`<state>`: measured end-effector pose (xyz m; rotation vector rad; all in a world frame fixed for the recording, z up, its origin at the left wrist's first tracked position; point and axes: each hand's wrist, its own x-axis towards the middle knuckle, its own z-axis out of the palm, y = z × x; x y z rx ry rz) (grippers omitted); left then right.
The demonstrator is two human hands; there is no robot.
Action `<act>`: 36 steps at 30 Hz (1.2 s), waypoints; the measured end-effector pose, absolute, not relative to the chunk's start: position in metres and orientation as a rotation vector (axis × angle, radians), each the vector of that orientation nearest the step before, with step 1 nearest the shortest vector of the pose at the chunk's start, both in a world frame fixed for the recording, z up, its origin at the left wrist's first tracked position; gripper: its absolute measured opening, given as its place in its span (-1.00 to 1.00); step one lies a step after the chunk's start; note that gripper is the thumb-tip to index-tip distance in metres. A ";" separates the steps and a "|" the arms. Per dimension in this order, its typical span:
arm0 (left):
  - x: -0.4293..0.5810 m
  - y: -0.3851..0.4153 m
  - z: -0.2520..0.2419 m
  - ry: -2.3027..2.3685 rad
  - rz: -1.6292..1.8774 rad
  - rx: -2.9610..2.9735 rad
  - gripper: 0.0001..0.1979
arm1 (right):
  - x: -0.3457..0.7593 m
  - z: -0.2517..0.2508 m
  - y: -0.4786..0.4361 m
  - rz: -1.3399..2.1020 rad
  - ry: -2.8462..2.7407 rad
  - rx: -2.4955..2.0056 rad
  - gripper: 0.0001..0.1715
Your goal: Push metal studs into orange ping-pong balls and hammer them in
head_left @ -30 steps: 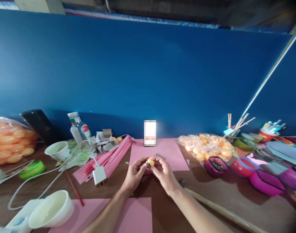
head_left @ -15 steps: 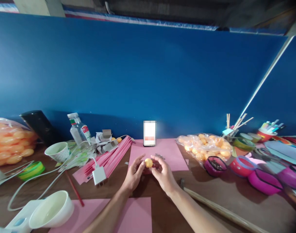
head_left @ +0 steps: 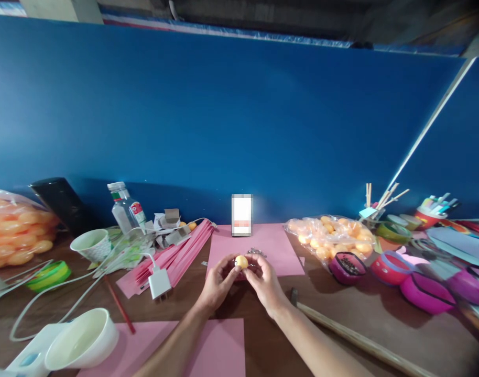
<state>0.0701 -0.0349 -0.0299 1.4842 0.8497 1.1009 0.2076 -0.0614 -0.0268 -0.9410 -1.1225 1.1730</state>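
A small yellow-orange ball (head_left: 241, 262) is held between my two hands, above the near edge of a pink paper sheet (head_left: 279, 246). My left hand (head_left: 219, 280) grips it from the left with thumb and fingers. From the right, my right hand (head_left: 263, 280) has its fingertips closed against the same ball. A small dark mark or piece shows at the ball's left side, too small to make out. Just beyond my right fingers lies a little heap of small metallic bits (head_left: 257, 252). At the back of the sheet stands a phone (head_left: 242, 215) with a blurred screen.
On the right are a plastic bag of orange balls (head_left: 334, 235), a purple bowl with small dark pieces (head_left: 347, 268) and a long-handled hammer (head_left: 341, 332). To the left are a white charger (head_left: 160, 284), pink paper strips (head_left: 188, 246), a red pencil (head_left: 120, 306) and a white bowl (head_left: 84, 340).
The ball has been turned a little, and a dark spot now shows on its left side. My fingers have shifted slightly around it; the view has moved only a touch.
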 end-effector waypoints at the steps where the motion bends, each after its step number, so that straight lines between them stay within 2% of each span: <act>1: 0.070 -0.035 -0.030 0.854 1.105 1.496 -0.59 | 0.208 -0.027 -0.062 1.153 -1.128 -0.956 -0.71; 8: 0.070 -0.039 -0.026 0.919 1.152 1.503 -0.53 | 0.205 -0.022 -0.064 1.200 -1.074 -0.954 -0.74; 18: 0.072 -0.037 -0.026 0.843 1.153 1.445 -0.70 | 0.207 -0.032 -0.063 1.147 -1.153 -1.000 -0.78; 23: 0.071 -0.035 -0.027 0.909 1.208 1.281 -0.68 | 0.206 -0.036 -0.063 1.060 -1.245 -1.093 -0.73; 30: 0.069 -0.036 -0.024 0.935 1.255 1.154 -0.65 | 0.208 -0.022 -0.059 1.101 -0.865 -1.060 -0.61; 36: 0.069 -0.036 -0.023 0.993 1.235 1.147 -0.60 | 0.231 -0.005 -0.050 1.101 -0.625 -1.036 -0.68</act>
